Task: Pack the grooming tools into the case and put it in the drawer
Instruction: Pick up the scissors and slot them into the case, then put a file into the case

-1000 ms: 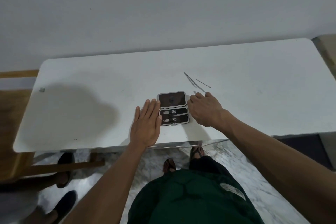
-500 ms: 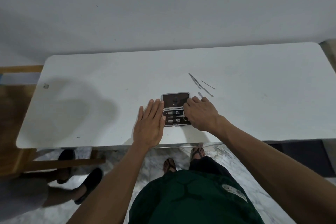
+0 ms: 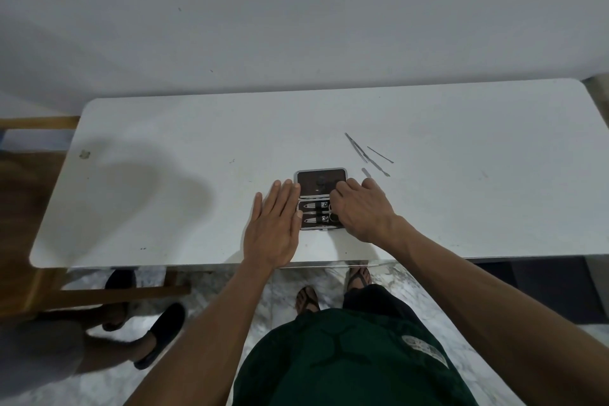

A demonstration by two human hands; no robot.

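Two bare hands are working over a white desk [image 3: 197,148] that is stretching almost wall to wall, with the person standing at its near edge. An open grooming case [image 3: 321,199] is lying close to the middle of that near edge, its dark lid folded flat toward the far edge and two clippers [image 3: 316,212] already sitting in the tray's slots. Flat on the desk, the left hand [image 3: 275,229] is resting with fingers straight and together, touching the case's left side to steady it. Curled over the tray's right end, the right hand [image 3: 361,209] is pressing fingertips down (whether a tool is pinched beneath them cannot be told). Several thin metal tools [image 3: 365,153] are still lying loose toward the far right of the case, well apart from it. Packing is looking partly done; the loose tools, the closing and the drawer (none is showing) are remaining.
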